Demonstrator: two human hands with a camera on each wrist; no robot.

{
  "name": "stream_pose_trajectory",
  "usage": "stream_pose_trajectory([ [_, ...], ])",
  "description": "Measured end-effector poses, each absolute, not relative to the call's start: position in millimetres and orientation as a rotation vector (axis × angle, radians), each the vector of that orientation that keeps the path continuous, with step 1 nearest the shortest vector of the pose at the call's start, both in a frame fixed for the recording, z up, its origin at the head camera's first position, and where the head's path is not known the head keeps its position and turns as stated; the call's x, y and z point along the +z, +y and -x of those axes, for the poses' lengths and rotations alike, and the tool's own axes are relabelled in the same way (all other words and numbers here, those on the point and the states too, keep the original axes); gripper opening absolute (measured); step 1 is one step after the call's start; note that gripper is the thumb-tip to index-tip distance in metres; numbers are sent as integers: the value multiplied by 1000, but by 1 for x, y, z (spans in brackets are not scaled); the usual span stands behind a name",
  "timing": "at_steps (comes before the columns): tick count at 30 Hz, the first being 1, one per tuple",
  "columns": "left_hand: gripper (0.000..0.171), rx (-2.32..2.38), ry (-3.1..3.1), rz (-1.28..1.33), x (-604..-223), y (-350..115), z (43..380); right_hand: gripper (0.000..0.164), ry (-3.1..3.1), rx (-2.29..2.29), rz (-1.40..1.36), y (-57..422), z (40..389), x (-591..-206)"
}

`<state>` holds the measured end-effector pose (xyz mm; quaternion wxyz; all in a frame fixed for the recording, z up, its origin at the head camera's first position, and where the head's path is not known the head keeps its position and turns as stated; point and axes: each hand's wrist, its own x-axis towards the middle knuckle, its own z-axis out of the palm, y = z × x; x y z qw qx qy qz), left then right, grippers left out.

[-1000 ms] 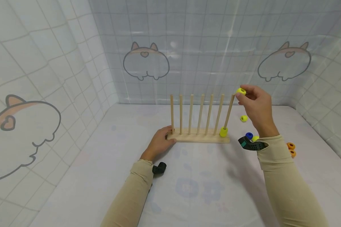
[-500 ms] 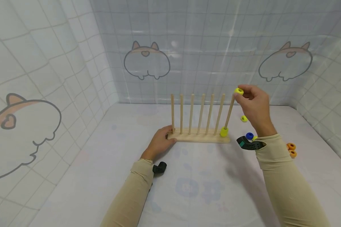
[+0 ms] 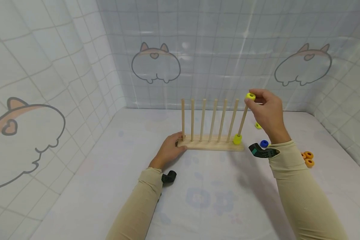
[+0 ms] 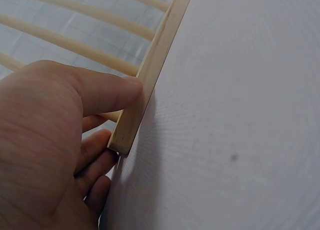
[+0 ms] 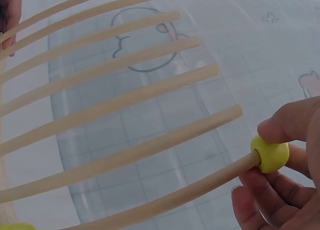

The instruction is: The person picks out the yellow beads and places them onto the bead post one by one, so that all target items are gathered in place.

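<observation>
A wooden peg rack (image 3: pixel 210 145) with a row of upright dowels stands on the table. My left hand (image 3: pixel 168 150) grips the left end of its base; in the left wrist view the thumb presses the base's front edge while the other fingers lie behind the end. Up at the top of the rightmost dowel (image 5: pixel 200 192), my right hand (image 3: pixel 267 111) pinches a yellow bead (image 5: pixel 270 155) between thumb and fingers. The dowel's tip sits in the bead's hole. Yellow beading (image 3: pixel 237 139) encircles the foot of that same dowel. The other dowels are bare.
Right of the rack lie a yellow bead (image 3: pixel 257 125) and a blue bead (image 3: pixel 264 143), partly beside the right wrist's black strap (image 3: pixel 262 151). Several orange beads (image 3: pixel 309 162) sit farther right, close to the sleeve. A tile-patterned sheet (image 3: pixel 213 60) hangs behind.
My right hand has moved slightly left, bringing the yellow bead from beside the rightmost dowel's tip onto it. The left hand keeps its grip on the base.
</observation>
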<state>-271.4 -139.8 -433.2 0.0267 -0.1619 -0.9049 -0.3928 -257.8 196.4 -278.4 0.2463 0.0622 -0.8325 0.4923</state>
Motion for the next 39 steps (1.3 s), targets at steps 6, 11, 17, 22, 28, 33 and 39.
stream_pose_trajectory([
  [6,58,-1233,-2766,525,-432,-140,270,44,-2295,1297,-186,196,257,-278],
  [11,58,-1247,-2760,524,-432,-139,270,45,-2317,1259,-188,195,257,-277],
  [17,57,-1261,-2756,517,-433,-139,271,46,-2355,1236,-183,196,258,-278],
  [22,58,-1260,-2755,516,-432,-139,271,43,-2346,1222,-196,197,259,-280],
  [28,58,-1270,-2754,507,-432,-139,270,42,-2343,1202,-215,197,259,-281],
  [33,57,-1261,-2756,506,-433,-139,270,41,-2349,1188,-221,198,259,-280],
  [39,57,-1251,-2759,504,-434,-139,271,39,-2335,1184,-227,202,259,-280],
])
